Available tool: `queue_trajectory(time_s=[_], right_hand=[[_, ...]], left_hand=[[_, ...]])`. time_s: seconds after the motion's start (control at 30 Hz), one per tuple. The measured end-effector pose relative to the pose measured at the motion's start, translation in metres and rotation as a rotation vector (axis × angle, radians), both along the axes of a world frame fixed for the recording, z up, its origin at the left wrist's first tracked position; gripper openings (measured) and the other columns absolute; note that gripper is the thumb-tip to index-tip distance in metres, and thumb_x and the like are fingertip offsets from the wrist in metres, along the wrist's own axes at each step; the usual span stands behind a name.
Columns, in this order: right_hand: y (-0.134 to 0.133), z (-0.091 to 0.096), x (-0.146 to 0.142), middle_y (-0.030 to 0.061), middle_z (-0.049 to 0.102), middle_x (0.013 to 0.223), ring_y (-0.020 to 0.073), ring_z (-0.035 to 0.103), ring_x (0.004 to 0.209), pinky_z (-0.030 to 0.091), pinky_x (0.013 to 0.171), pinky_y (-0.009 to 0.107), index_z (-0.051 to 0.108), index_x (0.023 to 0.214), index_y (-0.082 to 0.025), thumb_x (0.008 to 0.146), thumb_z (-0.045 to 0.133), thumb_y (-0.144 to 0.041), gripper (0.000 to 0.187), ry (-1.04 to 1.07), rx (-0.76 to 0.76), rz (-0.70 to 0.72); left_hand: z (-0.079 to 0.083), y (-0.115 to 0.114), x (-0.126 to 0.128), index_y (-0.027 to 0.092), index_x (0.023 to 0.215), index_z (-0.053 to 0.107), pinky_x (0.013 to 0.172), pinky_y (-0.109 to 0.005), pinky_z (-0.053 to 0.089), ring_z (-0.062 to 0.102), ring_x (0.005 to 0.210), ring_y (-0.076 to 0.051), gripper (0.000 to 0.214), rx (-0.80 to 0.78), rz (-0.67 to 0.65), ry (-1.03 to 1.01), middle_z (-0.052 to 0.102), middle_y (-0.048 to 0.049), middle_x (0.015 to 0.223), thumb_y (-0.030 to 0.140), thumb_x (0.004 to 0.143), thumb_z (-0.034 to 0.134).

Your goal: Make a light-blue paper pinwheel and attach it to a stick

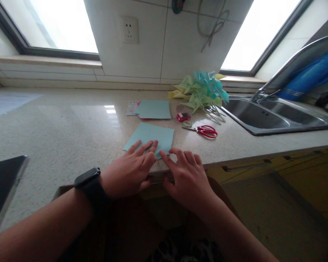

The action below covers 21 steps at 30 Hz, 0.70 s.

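A light blue sheet of paper lies at the front edge of the counter, under both hands. My left hand, with a dark watch on its wrist, rests on the sheet with fingers stretched and slightly spread. My right hand touches the sheet's near right corner with its index finger, the other fingers loosely curved and apart. The paper's near edge is partly hidden by my hands. Behind it sits a stack of coloured paper, light blue on top. Red-handled scissors lie to the right, beside a roll of tape.
A small red box stands near the tape. Green, yellow and teal paper pinwheel-like shapes on sticks lie at the back, by the steel sink and faucet. A dark flat tablet-like object lies at left, a printed sheet behind.
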State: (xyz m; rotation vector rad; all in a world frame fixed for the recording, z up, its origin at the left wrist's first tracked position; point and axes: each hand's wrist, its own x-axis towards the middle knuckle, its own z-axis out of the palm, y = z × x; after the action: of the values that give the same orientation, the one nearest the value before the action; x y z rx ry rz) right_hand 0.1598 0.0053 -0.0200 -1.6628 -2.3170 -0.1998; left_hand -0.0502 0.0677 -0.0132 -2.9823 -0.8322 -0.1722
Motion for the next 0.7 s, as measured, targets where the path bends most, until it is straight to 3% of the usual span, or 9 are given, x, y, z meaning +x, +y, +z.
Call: queue_trajectory(time_s=[0.17,0.37,0.7], right_hand=[[0.0005,0.0007,-0.0002,0.0085,0.054,0.141,0.0324,0.048,0.116,0.034,0.098,0.051,0.049,0.149,-0.026,0.088,0.057,-0.034,0.062,-0.013,-0.021,0.006],[0.0042,0.0036,0.0008,0.0078,0.051,0.146,0.0331,0.046,0.118,0.033,0.099,0.052,0.045,0.151,-0.025,0.086,0.061,-0.036,0.067,-0.035,-0.047,0.029],[0.0088,0.0084,0.0029,0.0085,0.050,0.147,0.0347,0.047,0.116,0.035,0.098,0.053,0.038,0.154,-0.023,0.085,0.063,-0.036,0.074,-0.067,-0.089,0.081]], left_hand=[[0.0011,-0.0012,-0.0002,0.008,0.128,0.051,0.123,-0.061,0.020,0.018,0.153,-0.040,0.049,0.023,-0.001,-0.032,0.035,-0.0275,0.159,0.027,0.086,0.066],[0.0004,0.0013,-0.0021,0.010,0.134,0.045,0.121,-0.055,0.027,0.035,0.147,-0.036,0.054,0.019,-0.027,-0.093,0.044,-0.0226,0.154,0.029,0.087,0.064],[0.0013,0.0016,-0.0006,0.008,0.137,0.040,0.124,-0.052,0.026,0.038,0.146,-0.033,0.059,-0.022,-0.030,-0.140,0.047,-0.0233,0.151,0.027,0.087,0.065]])
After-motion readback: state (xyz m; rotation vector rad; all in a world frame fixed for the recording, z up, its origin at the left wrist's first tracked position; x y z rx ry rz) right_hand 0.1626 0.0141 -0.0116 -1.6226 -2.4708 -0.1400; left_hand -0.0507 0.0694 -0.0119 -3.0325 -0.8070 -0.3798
